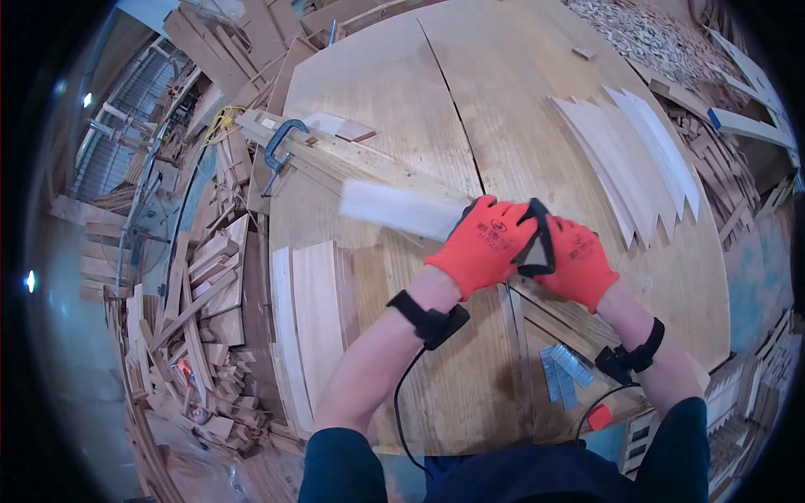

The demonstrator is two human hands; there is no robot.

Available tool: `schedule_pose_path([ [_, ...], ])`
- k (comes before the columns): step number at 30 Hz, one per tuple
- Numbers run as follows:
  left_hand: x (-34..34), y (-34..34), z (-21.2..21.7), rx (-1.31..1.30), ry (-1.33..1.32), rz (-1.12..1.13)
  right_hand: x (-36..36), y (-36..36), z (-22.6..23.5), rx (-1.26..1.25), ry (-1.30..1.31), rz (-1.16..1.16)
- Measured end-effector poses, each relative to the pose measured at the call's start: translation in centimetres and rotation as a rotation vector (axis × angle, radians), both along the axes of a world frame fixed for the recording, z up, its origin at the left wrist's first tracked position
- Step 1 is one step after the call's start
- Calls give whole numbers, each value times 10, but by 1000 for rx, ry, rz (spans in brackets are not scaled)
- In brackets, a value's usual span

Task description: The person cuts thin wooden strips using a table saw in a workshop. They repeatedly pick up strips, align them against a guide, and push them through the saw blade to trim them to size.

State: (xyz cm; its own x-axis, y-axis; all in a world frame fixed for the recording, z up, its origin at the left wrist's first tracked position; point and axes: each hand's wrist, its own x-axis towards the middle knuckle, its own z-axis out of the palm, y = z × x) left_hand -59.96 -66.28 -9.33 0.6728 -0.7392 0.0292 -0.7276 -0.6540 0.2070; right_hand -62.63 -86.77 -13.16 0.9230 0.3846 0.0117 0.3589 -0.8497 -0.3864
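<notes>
Both hands wear red gloves with black fingertips. My left hand (490,239) is closed round a pale wooden board (394,208), whose far end points left and is slightly blurred. Close beside it, my right hand (574,261) has its fingers curled at a small grey-brown piece (537,253) between the two gloves. Whether that piece is the board's near end or a separate thing, I cannot tell. Under the hands, a long wooden batten (377,168) runs slantwise over the plywood table (419,352). A blue C-clamp (277,153) grips its far left end.
Stacked boards (312,310) stand at the table's left; boards with pointed ends (625,163) lie at the right. Metal strips (563,375) and a red block (599,417) are near the front edge. Scrap wood (210,293) heaps up on the left. Dark cables hang from both wrist straps.
</notes>
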Motion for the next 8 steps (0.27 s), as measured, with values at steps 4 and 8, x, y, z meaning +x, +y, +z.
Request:
schedule_pose_path([
  [4, -1, 9, -30, -276, -211, 285, 9, -49, -16, -79, 79, -146],
  [8, -19, 88, -83, -294, -151, 653, 5, -122, -59, -62, 145, -182],
])
